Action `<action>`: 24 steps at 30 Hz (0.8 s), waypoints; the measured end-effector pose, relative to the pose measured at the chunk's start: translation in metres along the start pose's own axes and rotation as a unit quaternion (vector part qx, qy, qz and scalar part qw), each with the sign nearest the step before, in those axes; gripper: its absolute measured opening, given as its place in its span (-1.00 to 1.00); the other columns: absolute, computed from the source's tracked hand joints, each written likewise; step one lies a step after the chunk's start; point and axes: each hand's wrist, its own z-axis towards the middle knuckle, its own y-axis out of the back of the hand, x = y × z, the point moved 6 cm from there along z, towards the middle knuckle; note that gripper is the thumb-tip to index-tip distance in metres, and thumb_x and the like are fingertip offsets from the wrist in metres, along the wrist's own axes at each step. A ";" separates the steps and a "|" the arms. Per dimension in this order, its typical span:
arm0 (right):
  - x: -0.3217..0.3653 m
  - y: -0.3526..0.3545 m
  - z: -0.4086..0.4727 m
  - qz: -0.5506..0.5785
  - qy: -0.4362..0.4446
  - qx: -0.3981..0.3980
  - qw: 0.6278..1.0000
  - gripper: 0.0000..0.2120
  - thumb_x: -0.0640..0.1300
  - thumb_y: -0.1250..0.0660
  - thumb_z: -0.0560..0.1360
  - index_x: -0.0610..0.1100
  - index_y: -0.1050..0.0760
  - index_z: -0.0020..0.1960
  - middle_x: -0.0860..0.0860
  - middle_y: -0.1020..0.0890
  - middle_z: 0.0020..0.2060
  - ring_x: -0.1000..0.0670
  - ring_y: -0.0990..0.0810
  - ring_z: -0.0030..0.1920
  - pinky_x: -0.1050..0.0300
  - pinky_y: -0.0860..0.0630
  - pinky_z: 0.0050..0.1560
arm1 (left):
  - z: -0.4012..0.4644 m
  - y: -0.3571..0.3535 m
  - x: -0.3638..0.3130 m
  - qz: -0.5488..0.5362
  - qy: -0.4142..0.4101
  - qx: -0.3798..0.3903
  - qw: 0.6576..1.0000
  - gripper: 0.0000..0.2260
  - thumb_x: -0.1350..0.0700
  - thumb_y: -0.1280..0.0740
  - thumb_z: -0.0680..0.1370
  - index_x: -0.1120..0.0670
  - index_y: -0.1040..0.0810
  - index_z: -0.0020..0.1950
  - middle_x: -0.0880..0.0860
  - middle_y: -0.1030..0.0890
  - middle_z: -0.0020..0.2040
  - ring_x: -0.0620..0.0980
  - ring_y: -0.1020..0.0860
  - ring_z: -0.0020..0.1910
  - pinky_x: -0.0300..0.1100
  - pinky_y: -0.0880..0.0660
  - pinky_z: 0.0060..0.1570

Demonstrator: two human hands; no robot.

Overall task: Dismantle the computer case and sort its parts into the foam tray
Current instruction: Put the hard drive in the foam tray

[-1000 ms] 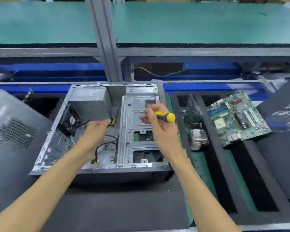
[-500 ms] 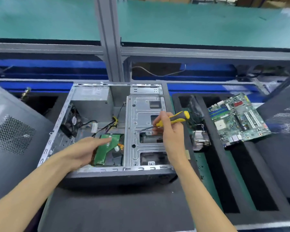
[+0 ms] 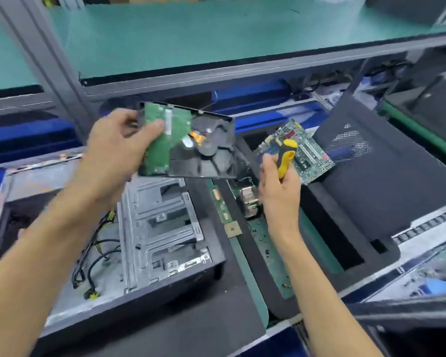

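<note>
- My left hand (image 3: 113, 153) grips the green-boarded black hard drive (image 3: 191, 145), lifted above the open grey metal computer case (image 3: 160, 228);
- My right hand (image 3: 278, 186) clutches the yellow-and-black screwdriver (image 3: 286, 158);
- Next, I judge: a free slot in the black foam tray (image 3: 345, 202).

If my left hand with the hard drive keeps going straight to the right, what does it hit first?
Probably the screwdriver gripped upright in the right hand, ahead of the motherboard behind it. The left hand holds the hard drive raised, so depth is uncertain.
</note>
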 end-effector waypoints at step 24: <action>-0.082 0.211 -0.016 -0.209 -0.132 -0.161 0.956 -0.69 -0.02 -0.27 0.63 -0.29 -0.54 -0.01 -0.15 -0.60 -0.24 0.05 -0.43 -0.33 0.24 -0.40 -0.24 | -0.109 -0.366 0.163 0.061 0.355 0.300 0.883 -0.51 0.16 -0.51 0.50 0.19 -0.35 0.32 0.19 -0.53 0.23 0.19 -0.69 -0.29 0.10 -0.67 -0.25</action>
